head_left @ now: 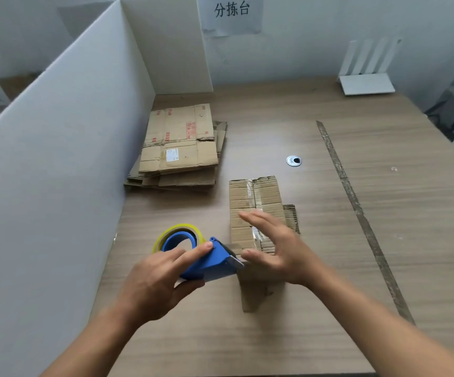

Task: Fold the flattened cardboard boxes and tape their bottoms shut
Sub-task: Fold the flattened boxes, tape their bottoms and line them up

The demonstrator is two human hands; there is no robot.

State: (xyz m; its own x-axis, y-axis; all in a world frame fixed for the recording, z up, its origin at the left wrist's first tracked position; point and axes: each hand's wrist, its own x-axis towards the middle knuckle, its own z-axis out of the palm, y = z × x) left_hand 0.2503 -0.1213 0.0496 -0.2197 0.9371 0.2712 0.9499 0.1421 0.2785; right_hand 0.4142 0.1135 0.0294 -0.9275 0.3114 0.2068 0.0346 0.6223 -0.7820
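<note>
Standing under the right hand (274,246): folded cardboard box (269,194), clear tape (251,198) along its top seam. Right fingers straight, spread over it; contact unclear. Gripped in the curled left hand (158,281): blue tape dispenser (209,261), cutter beside the box. Flattened boxes (179,148) stacked beyond it.

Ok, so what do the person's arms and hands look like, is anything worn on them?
Nothing worn that shows. The left hand and right hand are bare: no gloves, and no rings on the fingers in view. Neither wrist carries a watch or bracelet. The left forearm and right forearm are uncovered down to the picture's edge, so no sleeve appears. No markings show.
</note>
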